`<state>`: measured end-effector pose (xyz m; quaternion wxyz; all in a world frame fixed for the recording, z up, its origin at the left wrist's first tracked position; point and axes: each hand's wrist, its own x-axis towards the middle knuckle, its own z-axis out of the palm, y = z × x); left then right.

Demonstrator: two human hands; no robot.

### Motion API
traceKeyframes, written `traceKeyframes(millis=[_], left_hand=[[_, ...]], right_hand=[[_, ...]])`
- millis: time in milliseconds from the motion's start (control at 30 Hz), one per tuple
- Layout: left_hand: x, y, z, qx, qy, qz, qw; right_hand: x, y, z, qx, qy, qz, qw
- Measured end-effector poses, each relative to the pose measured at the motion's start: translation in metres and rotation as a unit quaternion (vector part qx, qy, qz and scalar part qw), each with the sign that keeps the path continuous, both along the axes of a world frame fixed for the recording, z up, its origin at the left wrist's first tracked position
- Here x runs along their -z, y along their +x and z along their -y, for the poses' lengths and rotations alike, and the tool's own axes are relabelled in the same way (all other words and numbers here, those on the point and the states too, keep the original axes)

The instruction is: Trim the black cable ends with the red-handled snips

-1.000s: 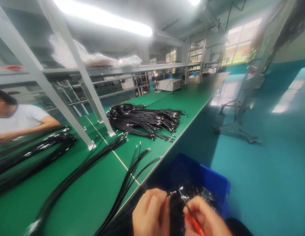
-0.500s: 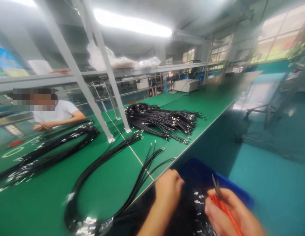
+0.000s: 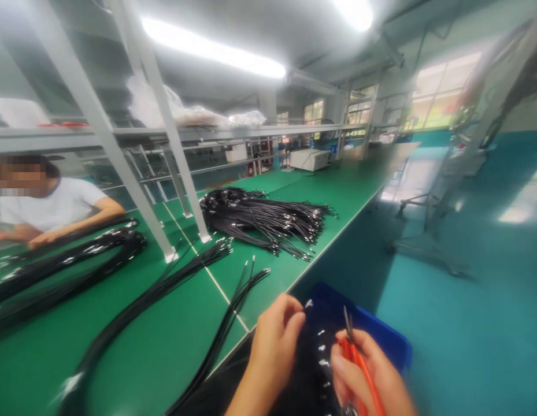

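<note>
Head view: wearer's two hands (image 3: 274, 338), right (image 3: 383, 364) holding one orange-handled tool (image 3: 369, 378).

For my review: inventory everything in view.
Worktop: one, green, centre.
Cables: many, black, bundled on worktop.
Bin: one, blue, beside worktop.
Long shelf: one, grey, above worktop.
Plastic bags: several, whitish, on long shelf.
Box: one, white, far worktop.
Ceiling lights: two, white, overhead.
Floor: one, turquoise, right.
Wheeled stand: one, grey, right.
Coworker: one, white shirt, left.
Tool: one, orange handles, lower right.
Small piece: one, silvery tip, lower centre.
Left hand: one, bare, pinching small piece.
Right hand: one, bare, around tool.
</note>
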<state>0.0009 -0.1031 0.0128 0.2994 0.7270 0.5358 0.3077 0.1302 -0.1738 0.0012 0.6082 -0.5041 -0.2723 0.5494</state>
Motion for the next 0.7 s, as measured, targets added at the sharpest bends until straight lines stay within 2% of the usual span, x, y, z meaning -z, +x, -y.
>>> traceKeyframes(millis=[67,133,167,233,333,533,600,700], left_hand=[[-0.001,-0.007,0.019,0.046,-0.089,0.139,0.985],[0.0,-0.012,0.031,0.075,-0.184,0.269,0.943],[0.002,-0.013,0.036,0.078,-0.215,0.315,0.921],[0.004,-0.012,0.042,0.067,-0.229,0.359,0.902],[0.006,-0.009,0.048,0.047,-0.213,0.367,0.904],[0.008,-0.011,0.056,0.045,-0.181,0.286,0.94],[0.008,-0.009,0.059,0.027,-0.158,0.281,0.946],[0.008,-0.006,0.063,0.011,-0.151,0.306,0.94]], right_hand=[[-0.007,-0.004,0.002,0.021,-0.014,0.013,1.0],[-0.015,-0.012,0.004,0.053,-0.015,0.013,0.998],[-0.019,-0.015,0.005,0.067,-0.012,0.004,0.998],[-0.023,-0.02,0.006,0.077,-0.005,-0.02,0.997],[-0.021,-0.022,0.007,0.076,0.0,-0.026,0.997],[-0.018,-0.022,0.006,0.095,0.003,-0.005,0.995],[-0.02,-0.023,0.007,0.087,0.009,-0.041,0.995],[-0.02,-0.023,0.009,0.038,-0.001,-0.131,0.991]])
